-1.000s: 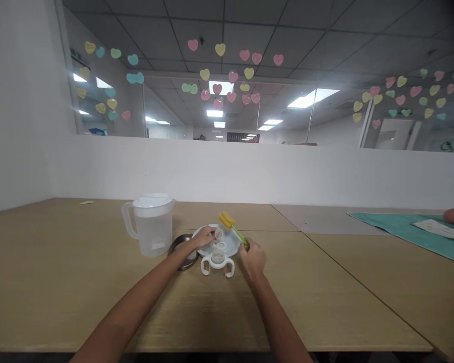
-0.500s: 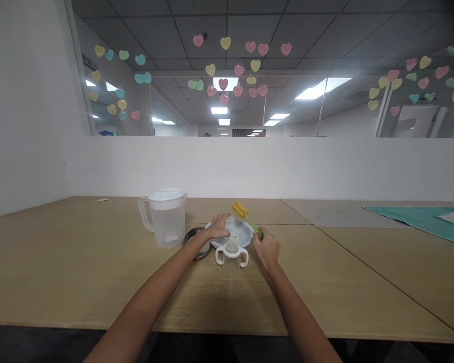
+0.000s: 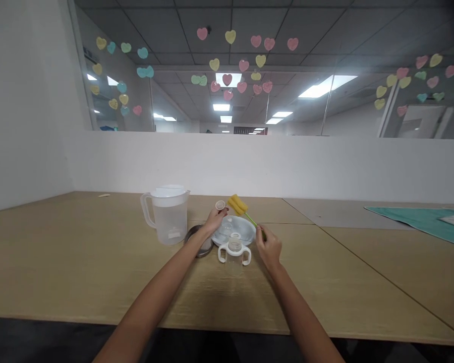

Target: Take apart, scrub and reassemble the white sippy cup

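My right hand [image 3: 269,247] is closed round the green handle of a bottle brush [image 3: 251,220], whose yellow sponge head tilts up to the left over the white bowl [image 3: 247,232]. Pinched in my left hand [image 3: 215,220] is a small round whitish bottle nipple [image 3: 220,205], its ringed face turned toward me, close beside the sponge. A clear dome-shaped cap [image 3: 226,228] lies in the bowl. In front stands an uncapped clear baby bottle [image 3: 234,257] with two white side handles. My left wrist passes over a round metal dish [image 3: 199,251].
A translucent pitcher [image 3: 170,219] with a lid stands left of the dish. Far right lies a teal cloth [image 3: 408,217] with a white sheet on it. A small flat object [image 3: 104,195] is at the far left. A white wall borders the table's back.
My left hand has risen from the bowl with the nipple and turned it to face me. The brush stays in my right hand, its head slightly higher. The view has shifted slightly.
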Available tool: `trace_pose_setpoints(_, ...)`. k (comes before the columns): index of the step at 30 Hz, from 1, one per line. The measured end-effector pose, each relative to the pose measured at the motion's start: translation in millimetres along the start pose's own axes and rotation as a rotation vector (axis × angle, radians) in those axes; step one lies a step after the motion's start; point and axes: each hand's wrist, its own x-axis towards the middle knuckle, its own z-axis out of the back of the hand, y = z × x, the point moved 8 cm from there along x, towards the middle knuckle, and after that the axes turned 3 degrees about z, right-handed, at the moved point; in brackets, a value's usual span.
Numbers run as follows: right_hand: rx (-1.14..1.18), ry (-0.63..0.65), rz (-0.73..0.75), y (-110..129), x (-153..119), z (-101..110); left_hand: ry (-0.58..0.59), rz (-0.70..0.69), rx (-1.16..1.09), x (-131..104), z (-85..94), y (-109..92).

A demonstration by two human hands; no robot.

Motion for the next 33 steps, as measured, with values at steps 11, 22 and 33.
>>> trace_pose_setpoints(11,-0.12,0.077,0.196,12,-6,-14,-0.302,0.002,-0.285,-27,58.9,-16)
trace_pose_setpoints(22,-0.297,0.179,-0.193,-23,2,-12,-0.301,0.169,0.926,-57,94.7,36)
trace_pose_setpoints(33,-0.191,0.207,-0.118,-23,1,-21,-0.212,0.277,1.205,-62,92.3,50)
